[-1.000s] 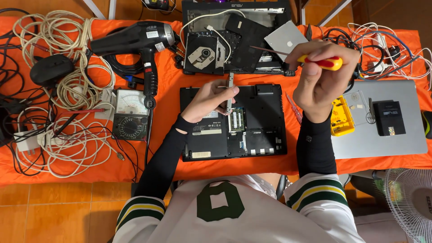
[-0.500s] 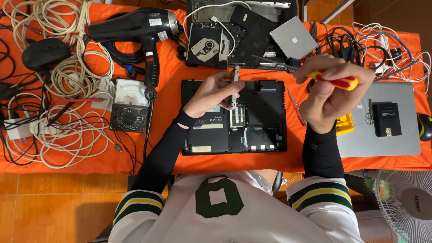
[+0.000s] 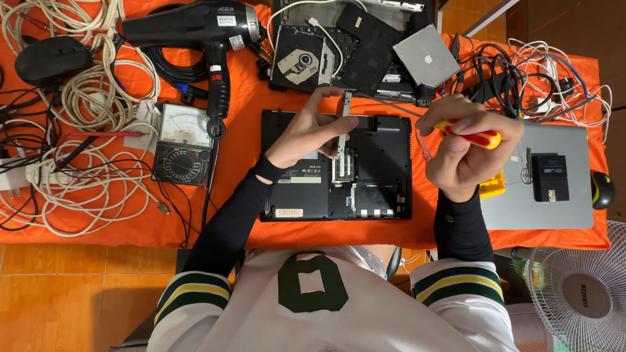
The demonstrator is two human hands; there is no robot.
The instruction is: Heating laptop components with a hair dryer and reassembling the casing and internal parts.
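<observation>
Orange cloth (image 3: 241, 140) covers table. Black laptop base (image 3: 385, 169) lies upside down at centre, bottom panel open. L hand (image 3: 306, 130) is over base's upper left, fingers pinched shut on a slim RAM stick (image 3: 342, 127), held upright just above the slot (image 3: 343, 166). R hand (image 3: 463, 150) is raised off base's right edge, fist closed round a red/yellow screwdriver (image 3: 473, 135); thin shaft points left and down. Nearby: multimeter (image 3: 182, 143) left of base, black hair dryer (image 3: 195, 29) above it, white cables (image 3: 78, 163) far left, silver laptop (image 3: 554, 215) right, stripped chassis (image 3: 352, 39) at top.
</observation>
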